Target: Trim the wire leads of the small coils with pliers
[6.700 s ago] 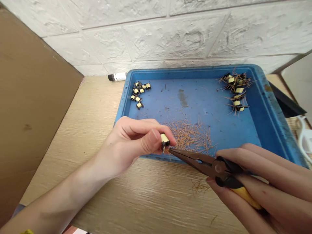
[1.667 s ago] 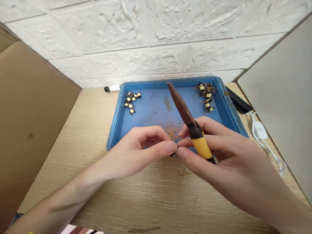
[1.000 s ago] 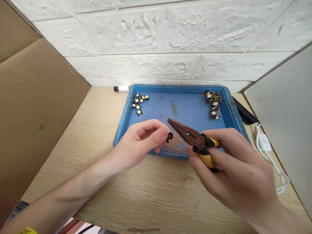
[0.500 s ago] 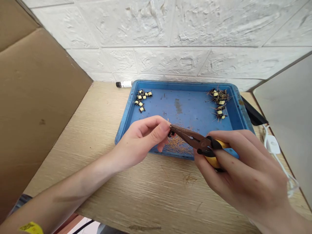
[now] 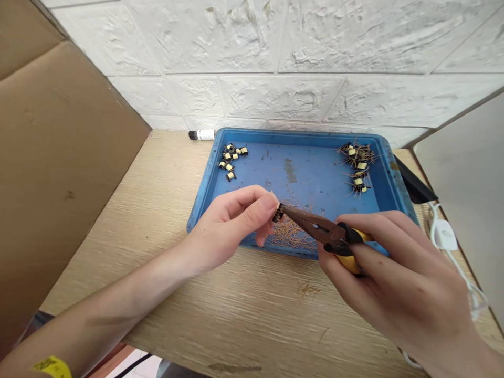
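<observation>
Between the thumb and fingers of my left hand (image 5: 242,218) is a small transformer (image 5: 277,212), black with pins, partly hidden by the fingertips. My right hand (image 5: 397,268) grips long-nose pliers (image 5: 318,227) by their yellow and black handles. The rusty-brown jaws point left, and their tip is at the transformer's right side; whether it touches cannot be made out. Below the pliers, a heap of cut copper wires (image 5: 293,233) lies in the front of the blue tray (image 5: 303,137).
In the tray's left corner sit several transformers (image 5: 229,167) with short pins; at its right, several transformers (image 5: 358,166) carry long loose wires. A marker-like tube (image 5: 202,135) lies behind. Wire scraps (image 5: 307,289) lie on the table (image 5: 220,320). A cardboard sheet (image 5: 63,152) stands left, a white cable switch (image 5: 445,235) right.
The pliers have shifted slightly right and down, and more of the transformer shows beside my left fingertips. My left hand keeps its hold. The whole view has shifted a little.
</observation>
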Demonstrator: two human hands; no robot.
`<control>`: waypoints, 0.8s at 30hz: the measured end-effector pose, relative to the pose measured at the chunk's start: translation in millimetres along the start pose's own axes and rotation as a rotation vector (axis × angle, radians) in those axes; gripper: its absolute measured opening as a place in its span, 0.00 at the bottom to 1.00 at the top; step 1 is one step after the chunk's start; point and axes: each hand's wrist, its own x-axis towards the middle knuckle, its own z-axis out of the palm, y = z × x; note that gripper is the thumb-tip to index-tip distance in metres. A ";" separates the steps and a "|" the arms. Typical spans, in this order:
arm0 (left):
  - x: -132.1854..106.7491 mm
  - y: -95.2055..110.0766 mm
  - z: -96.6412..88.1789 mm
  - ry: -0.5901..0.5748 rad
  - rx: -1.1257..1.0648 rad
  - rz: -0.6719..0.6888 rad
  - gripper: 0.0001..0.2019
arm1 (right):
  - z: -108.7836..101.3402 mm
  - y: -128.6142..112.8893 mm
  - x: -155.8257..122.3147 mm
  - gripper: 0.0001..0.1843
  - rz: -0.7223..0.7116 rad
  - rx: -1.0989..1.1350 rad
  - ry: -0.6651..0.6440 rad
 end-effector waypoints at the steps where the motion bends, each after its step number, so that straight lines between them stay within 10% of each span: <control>1: 0.1 0.1 0.1 0.001 -0.008 -0.002 0.19 | 0.0 0.4 0.0 0.18 -0.001 -0.002 -0.005; 14: 2.6 5.6 2.1 0.017 -0.268 -0.095 0.17 | 1.9 -2.6 0.4 0.18 0.051 0.013 0.006; 24: -14.1 8.7 26.4 0.048 0.050 -0.096 0.12 | -5.7 -31.0 9.8 0.04 0.369 0.244 0.006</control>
